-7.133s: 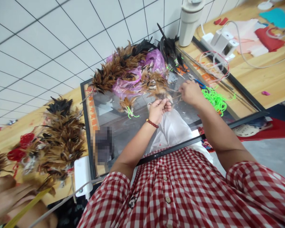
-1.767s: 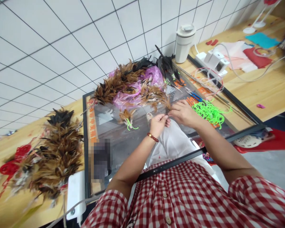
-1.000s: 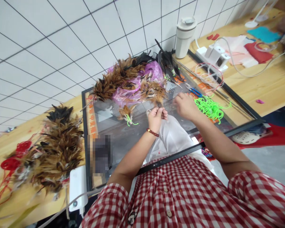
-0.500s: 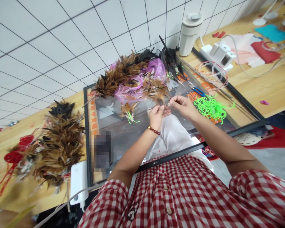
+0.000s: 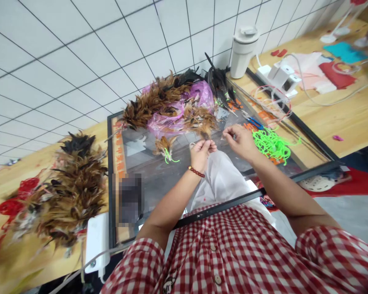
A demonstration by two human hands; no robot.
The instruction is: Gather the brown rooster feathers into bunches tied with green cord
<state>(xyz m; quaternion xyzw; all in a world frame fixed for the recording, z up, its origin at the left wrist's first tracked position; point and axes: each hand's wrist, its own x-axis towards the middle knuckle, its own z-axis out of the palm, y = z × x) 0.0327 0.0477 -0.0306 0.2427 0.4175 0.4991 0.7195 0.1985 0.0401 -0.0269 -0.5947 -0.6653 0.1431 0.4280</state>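
My left hand (image 5: 203, 152), with a beaded bracelet at the wrist, is closed in a pinch. A small brown feather (image 5: 205, 134) sticks up from its fingertips, just in front of a loose brown feather pile (image 5: 199, 118). To its right, my right hand (image 5: 239, 141) has thumb and fingertips together, and a tiny pale bit shows by the tips; I cannot make out what it is. A small feather bunch tied with green cord (image 5: 168, 155) lies left of my hands. A tangle of bright green cord (image 5: 272, 145) lies beside my right forearm.
Blue-handled snips (image 5: 254, 121) lie behind the cord. A purple plastic bag (image 5: 168, 122) and a long feather garland (image 5: 159, 94) are at the back, beside black feathers (image 5: 221, 83). A white tumbler (image 5: 243, 51), a power strip (image 5: 282, 77) and another feather garland (image 5: 76, 183) surround the black-framed glass panel (image 5: 313, 173).
My hands have moved apart. The right hand has pulled slightly right, away from the left, and the left fingers have curled closed. The view has shifted slightly.
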